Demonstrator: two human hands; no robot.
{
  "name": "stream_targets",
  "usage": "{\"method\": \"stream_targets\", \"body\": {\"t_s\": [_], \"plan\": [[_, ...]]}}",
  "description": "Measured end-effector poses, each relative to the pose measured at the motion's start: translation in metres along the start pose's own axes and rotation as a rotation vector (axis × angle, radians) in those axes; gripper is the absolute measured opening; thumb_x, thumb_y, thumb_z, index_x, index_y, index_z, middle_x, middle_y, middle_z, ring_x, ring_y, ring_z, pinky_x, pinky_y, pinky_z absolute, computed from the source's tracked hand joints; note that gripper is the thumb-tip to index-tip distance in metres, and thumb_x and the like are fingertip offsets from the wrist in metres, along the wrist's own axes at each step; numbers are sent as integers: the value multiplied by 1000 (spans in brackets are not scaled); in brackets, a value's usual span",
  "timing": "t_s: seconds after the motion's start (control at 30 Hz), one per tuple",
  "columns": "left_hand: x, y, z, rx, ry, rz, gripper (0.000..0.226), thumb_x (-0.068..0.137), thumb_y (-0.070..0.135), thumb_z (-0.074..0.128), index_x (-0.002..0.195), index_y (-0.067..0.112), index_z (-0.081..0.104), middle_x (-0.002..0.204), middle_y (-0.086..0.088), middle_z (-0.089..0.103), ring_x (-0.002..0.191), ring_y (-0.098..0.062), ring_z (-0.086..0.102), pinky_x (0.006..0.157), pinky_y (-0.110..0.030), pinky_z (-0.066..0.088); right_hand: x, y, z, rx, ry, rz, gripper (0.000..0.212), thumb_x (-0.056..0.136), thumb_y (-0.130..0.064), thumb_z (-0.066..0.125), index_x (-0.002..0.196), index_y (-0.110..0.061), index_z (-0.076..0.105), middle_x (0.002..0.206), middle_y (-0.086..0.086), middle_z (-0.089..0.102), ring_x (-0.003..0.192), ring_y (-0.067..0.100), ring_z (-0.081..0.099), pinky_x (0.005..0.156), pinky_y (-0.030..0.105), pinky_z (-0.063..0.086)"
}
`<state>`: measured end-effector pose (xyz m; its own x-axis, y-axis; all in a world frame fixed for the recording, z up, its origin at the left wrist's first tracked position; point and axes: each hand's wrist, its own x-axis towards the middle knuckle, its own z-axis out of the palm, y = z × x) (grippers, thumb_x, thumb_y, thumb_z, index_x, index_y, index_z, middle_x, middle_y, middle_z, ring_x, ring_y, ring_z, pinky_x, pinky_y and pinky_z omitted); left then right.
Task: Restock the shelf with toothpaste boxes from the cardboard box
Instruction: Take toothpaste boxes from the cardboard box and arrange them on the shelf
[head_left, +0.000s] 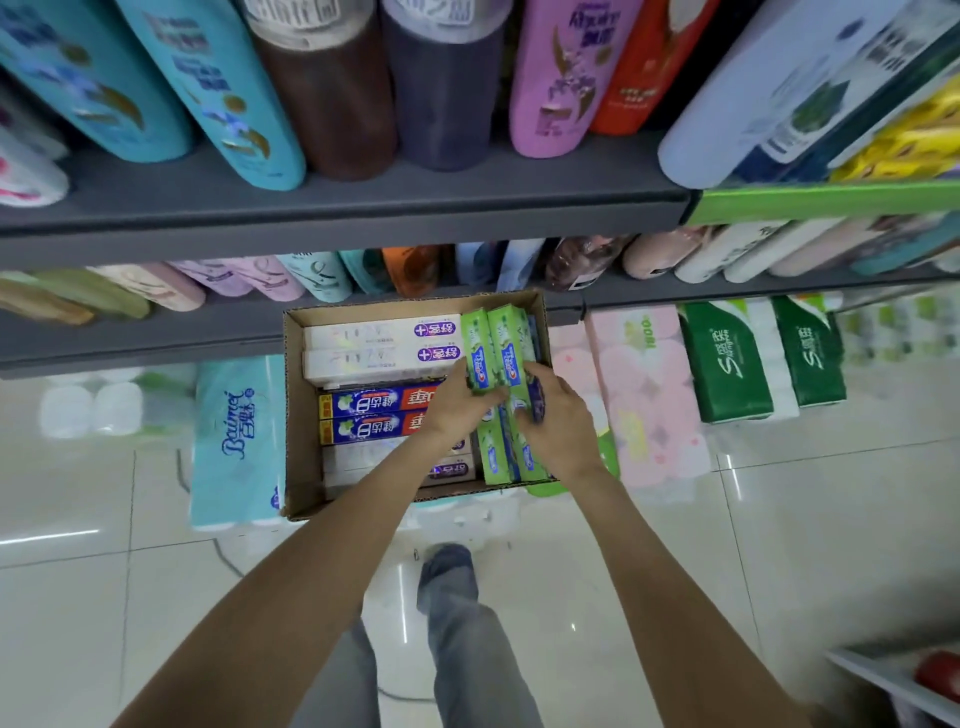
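Your left hand (457, 402) and right hand (553, 415) are both closed around the near ends of two green toothpaste boxes (498, 348), centre frame. The pair is tilted up out of the cardboard box (298, 415), far ends raised toward the shelf.

More green boxes (506, 457) lie flat under your right wrist. Left of your hands, still packed flat: white boxes (382, 343) at the back, blue boxes (374, 413) in the middle, another white one (395, 470) nearest you.

The carton sits on tissue packs (236, 441) at the foot of the shelf (337, 218). The tiers in view hold shampoo bottles (332, 93); I can't see a toothpaste slot.

Handling, my read: light, stiff cartons with glossy faces, so likely slick against each other. Pinch across the long side faces and squeeze the pair together so they move as one block. Holding by the ends alone risks them fanning apart. Corners dent if crushed, so keep the grip moderate.
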<state>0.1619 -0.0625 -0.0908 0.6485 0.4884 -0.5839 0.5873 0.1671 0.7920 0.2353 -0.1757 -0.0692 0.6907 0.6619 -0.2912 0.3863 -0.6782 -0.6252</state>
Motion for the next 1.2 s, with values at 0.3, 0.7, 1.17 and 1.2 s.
{"method": "stream_targets", "body": {"t_s": [0.3,0.7,1.17,1.2], "plan": [[-21,9,-18,-296,6,-69,30,90,5,57,116,15,48,101,1,61,93,-16,59,82,-30,48,-3,-17,-6,373,-5,171,53,82,-5,67,128,-16,44,109,0,62,92,19,61,82,27,47],[-155,63,-114,-627,82,-15,33,90,17,57,122,22,52,102,-6,67,86,-19,60,73,-30,46,-76,-102,-78,1055,-312,333,39,86,-12,63,119,-23,44,102,3,69,88,22,66,69,33,53],[-230,150,-183,-284,93,263,37,83,24,71,113,27,50,108,-2,67,91,-18,65,84,-34,51,-116,-208,-123,1040,104,-43,29,94,-20,53,121,-24,45,102,-5,65,81,9,66,64,23,56],[-232,154,-185,-242,82,296,39,82,25,71,114,28,48,112,-1,66,97,-19,64,90,-36,49,-116,-214,-129,1028,113,-78,30,93,-18,53,121,-24,45,103,-6,64,85,8,64,66,21,56]]}}
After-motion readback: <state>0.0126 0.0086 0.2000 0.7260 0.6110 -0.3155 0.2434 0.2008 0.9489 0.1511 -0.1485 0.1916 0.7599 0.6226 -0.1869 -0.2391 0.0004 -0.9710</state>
